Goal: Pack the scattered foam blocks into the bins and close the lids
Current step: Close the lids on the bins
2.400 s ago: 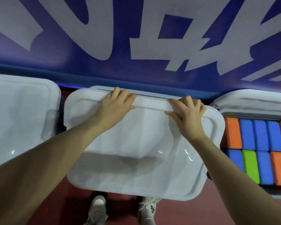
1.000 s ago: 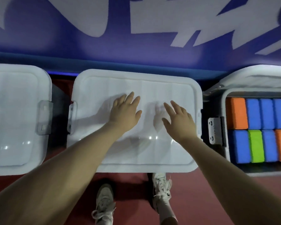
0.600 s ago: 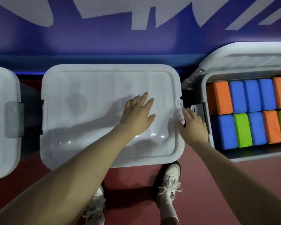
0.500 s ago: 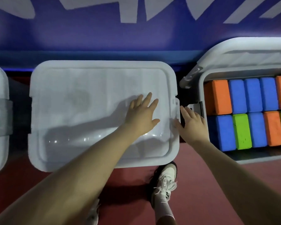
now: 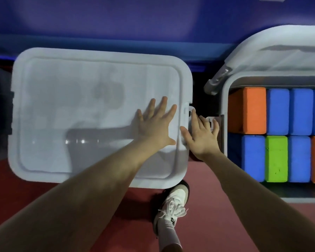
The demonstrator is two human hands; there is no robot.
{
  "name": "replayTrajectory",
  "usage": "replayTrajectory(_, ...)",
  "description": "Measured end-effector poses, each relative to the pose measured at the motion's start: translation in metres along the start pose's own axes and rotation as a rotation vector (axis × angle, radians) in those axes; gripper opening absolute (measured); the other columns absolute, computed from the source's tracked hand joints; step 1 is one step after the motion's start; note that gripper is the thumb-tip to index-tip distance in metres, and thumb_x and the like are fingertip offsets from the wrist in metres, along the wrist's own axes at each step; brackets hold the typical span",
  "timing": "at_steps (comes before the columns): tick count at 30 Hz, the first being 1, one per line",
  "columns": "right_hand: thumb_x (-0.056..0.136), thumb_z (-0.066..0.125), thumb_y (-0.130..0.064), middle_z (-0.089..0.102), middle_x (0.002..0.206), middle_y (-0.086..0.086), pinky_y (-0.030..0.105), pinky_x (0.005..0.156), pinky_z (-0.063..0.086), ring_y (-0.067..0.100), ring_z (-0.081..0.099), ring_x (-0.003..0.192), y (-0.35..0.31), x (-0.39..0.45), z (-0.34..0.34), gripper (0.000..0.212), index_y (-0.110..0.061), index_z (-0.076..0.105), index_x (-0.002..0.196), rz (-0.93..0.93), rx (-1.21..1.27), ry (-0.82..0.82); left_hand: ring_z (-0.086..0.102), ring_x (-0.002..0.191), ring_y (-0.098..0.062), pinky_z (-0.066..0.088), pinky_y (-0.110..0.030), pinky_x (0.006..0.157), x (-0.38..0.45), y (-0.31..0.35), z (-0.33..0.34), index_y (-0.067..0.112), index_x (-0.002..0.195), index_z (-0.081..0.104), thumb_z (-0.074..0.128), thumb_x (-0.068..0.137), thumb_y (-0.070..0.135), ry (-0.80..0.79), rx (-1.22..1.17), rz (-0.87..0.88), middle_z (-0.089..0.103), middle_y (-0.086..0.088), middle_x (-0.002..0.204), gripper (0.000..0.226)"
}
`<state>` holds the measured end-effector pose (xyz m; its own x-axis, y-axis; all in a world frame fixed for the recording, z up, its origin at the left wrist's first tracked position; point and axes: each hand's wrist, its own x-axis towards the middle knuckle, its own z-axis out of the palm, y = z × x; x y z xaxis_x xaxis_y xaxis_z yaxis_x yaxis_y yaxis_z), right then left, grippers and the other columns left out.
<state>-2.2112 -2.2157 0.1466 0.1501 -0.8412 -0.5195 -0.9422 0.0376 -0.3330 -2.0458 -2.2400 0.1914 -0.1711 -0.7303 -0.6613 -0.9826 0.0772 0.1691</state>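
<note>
The middle bin's lid [image 5: 91, 113] lies flat on its bin, on the floor before the person. The left hand [image 5: 155, 124] presses it, fingers spread; the right hand [image 5: 201, 137], fingers straight, works the side latch [image 5: 186, 110] (hardly visible). Next, probably: snap it, then close the neighbouring bin [image 5: 225, 124] full of foam blocks [image 5: 276, 111].

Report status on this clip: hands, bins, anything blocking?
Left hand flat on closed lid. Right hand, fingers straight, at its side latch. Right bin open, foam blocks packed. Nothing blocking.
</note>
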Motion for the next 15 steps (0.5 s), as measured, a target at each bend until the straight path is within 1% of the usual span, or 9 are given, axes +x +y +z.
replayTrajectory(2, 0.083, 0.006, -0.068, 0.034, 0.152, 0.009, 0.039, 0.112, -0.012, 0.024, 0.015, 0.144, -0.002, -0.004, 0.001, 0.090, -0.013, 0.004, 0.154, 0.020, 0.080, 0.044, -0.021, 0.145, -0.026, 0.006, -0.060, 0.115, -0.001, -0.001, 0.001, 0.037, 0.150, -0.009, 0.067, 0.077, 0.058, -0.001, -0.009, -0.003, -0.025, 0.006, 0.157, 0.108)
replayTrajectory(4, 0.089, 0.023, -0.063, 0.035, 0.150, 0.010, 0.039, 0.113, -0.008, 0.026, 0.020, 0.141, -0.009, -0.010, -0.001, 0.085, -0.010, 0.008, 0.153, 0.066, 0.178, 0.115, -0.022, 0.144, -0.025, 0.005, -0.060, 0.115, 0.000, -0.002, 0.002, 0.038, 0.150, -0.009, 0.067, 0.076, 0.060, 0.002, -0.010, 0.002, -0.025, 0.007, 0.157, 0.109)
replayTrajectory(6, 0.094, 0.042, -0.051, 0.034, 0.148, 0.014, 0.038, 0.114, -0.003, 0.027, 0.025, 0.138, -0.019, -0.017, 0.001, 0.079, -0.006, 0.013, 0.152, 0.100, 0.277, 0.190, -0.021, 0.145, -0.024, 0.004, -0.059, 0.115, 0.001, -0.004, 0.003, 0.040, 0.150, -0.009, 0.066, 0.074, 0.064, 0.001, -0.017, 0.006, -0.025, 0.008, 0.157, 0.110)
replayTrajectory(8, 0.096, 0.053, -0.034, 0.034, 0.145, 0.016, 0.034, 0.110, 0.007, 0.033, 0.031, 0.132, -0.028, -0.024, 0.007, 0.071, -0.004, 0.019, 0.151, 0.101, 0.335, 0.227, -0.022, 0.145, -0.024, 0.003, -0.058, 0.115, 0.001, -0.007, 0.004, 0.042, 0.149, -0.011, 0.065, 0.073, 0.067, -0.003, -0.015, 0.013, -0.026, 0.008, 0.156, 0.110)
replayTrajectory(9, 0.096, 0.056, -0.030, 0.035, 0.143, 0.015, 0.033, 0.104, 0.013, 0.036, 0.036, 0.126, -0.030, -0.028, 0.010, 0.068, -0.005, 0.023, 0.150, 0.100, 0.351, 0.236, -0.022, 0.144, -0.023, 0.002, -0.058, 0.115, 0.001, -0.008, 0.004, 0.042, 0.148, -0.012, 0.064, 0.073, 0.068, -0.006, -0.007, 0.021, -0.026, 0.009, 0.156, 0.110)
replayTrajectory(11, 0.096, 0.056, -0.031, 0.036, 0.141, 0.011, 0.029, 0.095, 0.018, 0.037, 0.042, 0.118, -0.033, -0.035, 0.013, 0.065, -0.010, 0.026, 0.150, 0.122, 0.382, 0.230, -0.023, 0.144, -0.023, 0.000, -0.059, 0.115, -0.001, -0.010, 0.003, 0.042, 0.148, -0.013, 0.064, 0.074, 0.067, -0.006, 0.000, 0.044, -0.027, 0.009, 0.156, 0.110)
replayTrajectory(12, 0.095, 0.056, -0.034, 0.036, 0.143, 0.009, 0.030, 0.095, 0.019, 0.035, 0.042, 0.119, -0.035, -0.038, 0.014, 0.067, -0.013, 0.025, 0.151, 0.135, 0.383, 0.216, -0.023, 0.144, -0.024, 0.000, -0.060, 0.115, -0.003, -0.011, 0.002, 0.042, 0.148, -0.013, 0.065, 0.074, 0.065, -0.005, 0.001, 0.058, -0.027, 0.008, 0.156, 0.110)
replayTrajectory(14, 0.094, 0.056, -0.040, 0.033, 0.150, 0.007, 0.034, 0.104, 0.018, 0.027, 0.042, 0.127, -0.039, -0.040, 0.015, 0.073, -0.015, 0.020, 0.152, 0.137, 0.341, 0.206, -0.023, 0.144, -0.025, 0.000, -0.060, 0.115, -0.007, -0.017, 0.001, 0.040, 0.149, -0.013, 0.066, 0.075, 0.061, -0.013, 0.028, 0.099, -0.028, 0.007, 0.156, 0.110)
replayTrajectory(15, 0.095, 0.054, -0.039, 0.031, 0.153, 0.007, 0.035, 0.107, 0.017, 0.024, 0.042, 0.129, -0.042, -0.041, 0.015, 0.073, -0.015, 0.017, 0.153, 0.138, 0.323, 0.209, -0.023, 0.144, -0.026, 0.000, -0.059, 0.115, -0.010, -0.021, 0.001, 0.040, 0.149, -0.013, 0.066, 0.075, 0.061, -0.016, 0.059, 0.121, -0.028, 0.006, 0.156, 0.110)
